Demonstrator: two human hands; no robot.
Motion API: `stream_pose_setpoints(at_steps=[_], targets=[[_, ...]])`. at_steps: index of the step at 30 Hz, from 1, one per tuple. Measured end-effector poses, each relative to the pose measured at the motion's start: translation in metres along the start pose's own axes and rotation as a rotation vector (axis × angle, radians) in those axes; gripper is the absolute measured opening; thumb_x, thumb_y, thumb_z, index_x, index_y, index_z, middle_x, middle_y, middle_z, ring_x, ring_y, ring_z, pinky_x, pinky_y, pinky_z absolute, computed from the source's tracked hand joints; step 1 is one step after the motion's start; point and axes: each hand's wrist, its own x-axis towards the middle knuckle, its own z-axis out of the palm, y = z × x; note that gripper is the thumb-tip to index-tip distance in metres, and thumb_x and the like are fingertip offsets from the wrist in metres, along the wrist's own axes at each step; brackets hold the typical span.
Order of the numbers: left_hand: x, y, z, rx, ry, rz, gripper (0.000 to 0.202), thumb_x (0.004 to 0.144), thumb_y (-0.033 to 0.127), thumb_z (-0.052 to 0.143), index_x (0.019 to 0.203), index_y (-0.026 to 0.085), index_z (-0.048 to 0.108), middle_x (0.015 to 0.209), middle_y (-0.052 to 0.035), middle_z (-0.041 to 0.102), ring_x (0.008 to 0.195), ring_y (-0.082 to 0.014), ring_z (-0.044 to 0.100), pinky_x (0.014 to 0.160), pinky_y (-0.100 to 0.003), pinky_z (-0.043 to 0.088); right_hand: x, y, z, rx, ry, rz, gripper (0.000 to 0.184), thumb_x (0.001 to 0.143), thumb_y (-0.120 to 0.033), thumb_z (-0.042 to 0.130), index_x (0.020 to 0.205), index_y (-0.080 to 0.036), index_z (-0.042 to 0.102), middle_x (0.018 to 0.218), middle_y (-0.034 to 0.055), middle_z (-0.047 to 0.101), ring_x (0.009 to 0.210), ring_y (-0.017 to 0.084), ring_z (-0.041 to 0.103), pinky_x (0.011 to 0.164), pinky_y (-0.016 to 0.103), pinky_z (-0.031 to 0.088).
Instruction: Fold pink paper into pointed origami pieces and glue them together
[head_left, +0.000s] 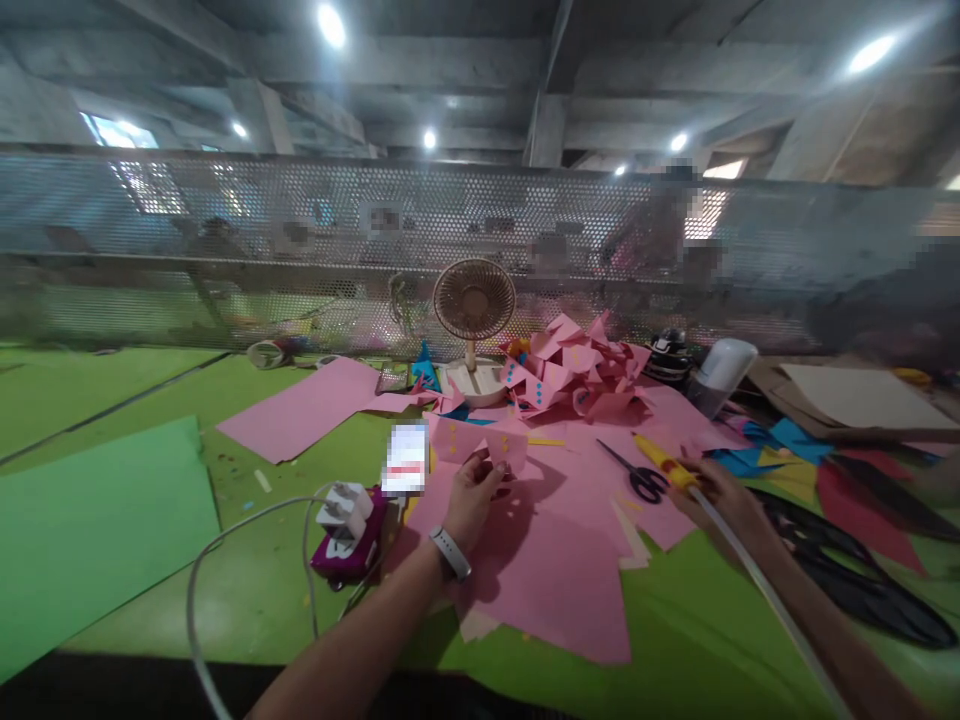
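Observation:
My left hand [472,497], with a watch on its wrist, pinches a folded pink paper piece [480,442] dotted with small coloured spots, holding it above the pink sheets [559,560] on the green table. My right hand [716,492] is closed round a yellow glue gun [664,460] with a white cord trailing back along my arm. Black-handled scissors [637,477] lie just left of the glue gun. A heap of folded pink paper shapes [577,375] sits behind.
A small tan desk fan [474,305] stands at the back centre. A purple power strip with a white plug [349,530] lies left of my hand. A green sheet [90,530] lies left, coloured and black paper scraps [847,520] right, a white bottle [721,372] and cardboard behind.

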Motion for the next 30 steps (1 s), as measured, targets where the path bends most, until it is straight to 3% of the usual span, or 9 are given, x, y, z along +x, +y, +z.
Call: stream_pose_setpoints(at_steps=[4, 10, 14, 17, 21, 26, 30], targets=[[0.000, -0.002, -0.002, 0.021, -0.041, -0.002, 0.033, 0.067, 0.038, 0.070, 0.087, 0.014, 0.060, 0.077, -0.0036, 0.061, 0.069, -0.0139, 0.059, 0.062, -0.024, 0.048, 0.021, -0.053, 0.028, 0.270, -0.197, -0.121, 0.029, 0.072, -0.036, 0.060, 0.094, -0.018, 0.056, 0.090, 0.0078, 0.060, 0.072, 0.018, 0.059, 0.063, 0.027, 0.049], [0.004, -0.005, -0.002, 0.042, -0.058, -0.042, 0.034, 0.063, 0.042, 0.072, 0.073, 0.013, 0.057, 0.067, -0.0017, 0.058, 0.066, -0.0156, 0.060, 0.059, -0.027, 0.048, 0.021, -0.105, 0.038, 0.327, -0.301, -0.178, 0.023, 0.074, -0.034, 0.060, 0.091, -0.019, 0.057, 0.091, 0.0057, 0.060, 0.080, 0.019, 0.057, 0.068, 0.027, 0.045], [0.003, -0.005, 0.000, 0.041, -0.051, -0.041, 0.034, 0.063, 0.042, 0.072, 0.074, 0.013, 0.058, 0.069, -0.0018, 0.059, 0.067, -0.0151, 0.060, 0.058, -0.025, 0.047, 0.011, -0.110, 0.038, 0.399, -0.375, -0.060, 0.020, 0.078, -0.038, 0.056, 0.087, -0.019, 0.056, 0.069, -0.0004, 0.056, 0.059, 0.014, 0.051, 0.052, 0.024, 0.040], [0.002, -0.004, 0.001, 0.037, -0.063, -0.050, 0.033, 0.065, 0.042, 0.071, 0.071, 0.013, 0.056, 0.068, -0.0015, 0.059, 0.066, -0.0144, 0.060, 0.058, -0.024, 0.047, 0.004, -0.109, 0.037, 0.412, -0.443, -0.057, 0.020, 0.078, -0.039, 0.057, 0.080, -0.020, 0.054, 0.061, -0.0033, 0.050, 0.052, 0.012, 0.045, 0.047, 0.022, 0.036], [0.003, -0.005, 0.002, 0.044, -0.085, -0.065, 0.032, 0.065, 0.040, 0.071, 0.070, 0.014, 0.053, 0.068, -0.0012, 0.059, 0.067, -0.0143, 0.059, 0.058, -0.024, 0.048, -0.001, -0.109, 0.038, 0.340, -0.480, -0.153, 0.017, 0.077, -0.034, 0.059, 0.083, -0.020, 0.053, 0.067, -0.0014, 0.054, 0.057, 0.013, 0.049, 0.051, 0.022, 0.038], [0.001, -0.006, 0.003, 0.058, -0.117, -0.039, 0.028, 0.070, 0.039, 0.068, 0.072, 0.015, 0.053, 0.069, -0.0005, 0.058, 0.070, -0.0149, 0.060, 0.064, -0.027, 0.050, -0.004, -0.108, 0.049, 0.295, -0.404, -0.337, 0.015, 0.079, -0.032, 0.058, 0.083, -0.019, 0.052, 0.079, 0.0048, 0.056, 0.068, 0.017, 0.053, 0.062, 0.026, 0.042], [-0.001, -0.004, 0.006, 0.070, -0.126, -0.038, 0.030, 0.070, 0.040, 0.068, 0.069, 0.015, 0.052, 0.071, -0.0012, 0.057, 0.071, -0.0153, 0.060, 0.063, -0.027, 0.050, -0.006, -0.104, 0.057, 0.269, -0.402, -0.364, 0.016, 0.081, -0.034, 0.057, 0.086, -0.019, 0.053, 0.077, 0.0046, 0.056, 0.067, 0.017, 0.053, 0.061, 0.026, 0.042]])
